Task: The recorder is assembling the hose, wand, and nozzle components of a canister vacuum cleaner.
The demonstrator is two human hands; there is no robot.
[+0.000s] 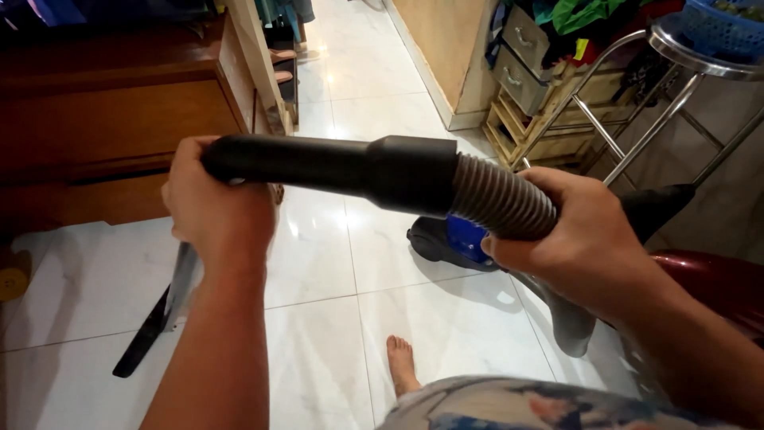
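My left hand [216, 209] gripped the black vacuum wand [318, 163]; my right hand [577, 239] clamped its ribbed hose [501, 199], held crosswise above the floor [334, 318]. I feared twisting might pop the joint.

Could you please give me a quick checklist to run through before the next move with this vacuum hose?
1. Left hand grips the black handle tube: ok, fingers wrapped round its end.
2. Right hand holds the ribbed grey hose: ok, closed around it just past the black collar.
3. Hose seated in the collar: ok, no gap shows at the joint.
4. Flat nozzle joined to the tube: cannot tell, the left hand hides the joint.
5. Vacuum body standing free on the tiled floor: ok, though partly hidden behind the hose.
6. Bare foot apart from the nozzle: ok, clear tiles lie between them.
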